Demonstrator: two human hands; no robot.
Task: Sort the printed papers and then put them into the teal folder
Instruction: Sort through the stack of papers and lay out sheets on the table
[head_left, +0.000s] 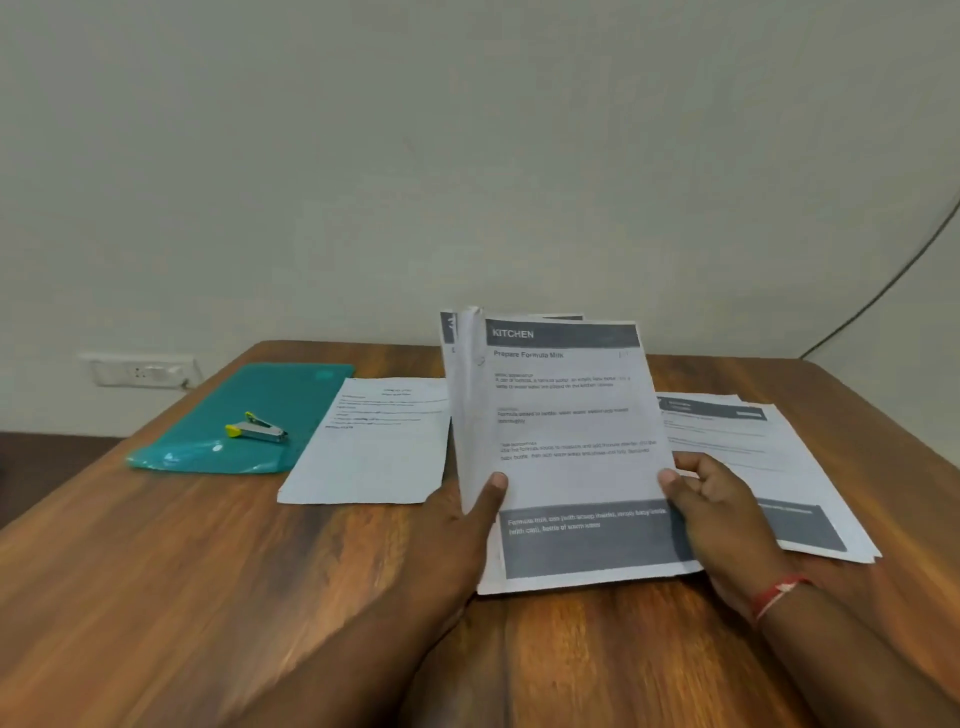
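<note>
The stack of papers (561, 415) is standing tilted up off the table (208, 571), its bottom edge resting on the wood, so that the top page, headed KITCHEN, is facing the person for reading. The left hand (457, 525) is gripping the lower left edge, thumb lying on the front; its fingers are hidden behind the pages. The right hand (722, 509) is pinching the lower right edge the same way, thumb on the front, which is probably keeping the sheets squared while the top one is being checked. At the upper left some pages are fanning apart, so the stack looks only loosely held there.

Just beyond the left thumb a loose sheet (374, 457) is lying flat, likely one sorted group. Behind the right fingers another pile (769, 457) is spreading out on the table, likely a second group. Well left of the left hand the teal folder (291, 395) is lying closed, with a stapler (257, 428) sitting on it, so filing is not yet beginning.
</note>
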